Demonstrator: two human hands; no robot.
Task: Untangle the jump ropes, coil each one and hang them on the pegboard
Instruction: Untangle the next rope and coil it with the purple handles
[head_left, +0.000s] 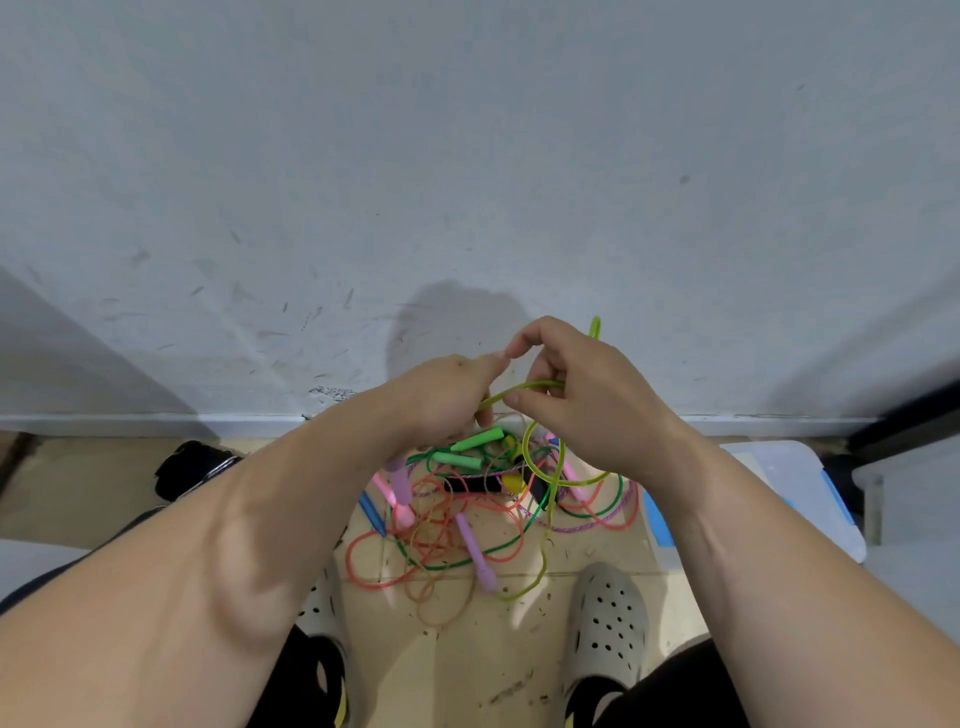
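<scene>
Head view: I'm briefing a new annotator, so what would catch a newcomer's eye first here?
At mid-frame the left hand and right hand both hold a yellow-green rope raised before the pale wall. Below them, on the tiled floor ahead of two grey clogs, lies a bright tangle of ropes in orange, green and purple, with green handles near its top.

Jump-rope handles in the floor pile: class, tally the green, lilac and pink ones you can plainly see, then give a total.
Green handles: 2
Lilac handles: 2
Pink handles: 2
Total: 6
</scene>
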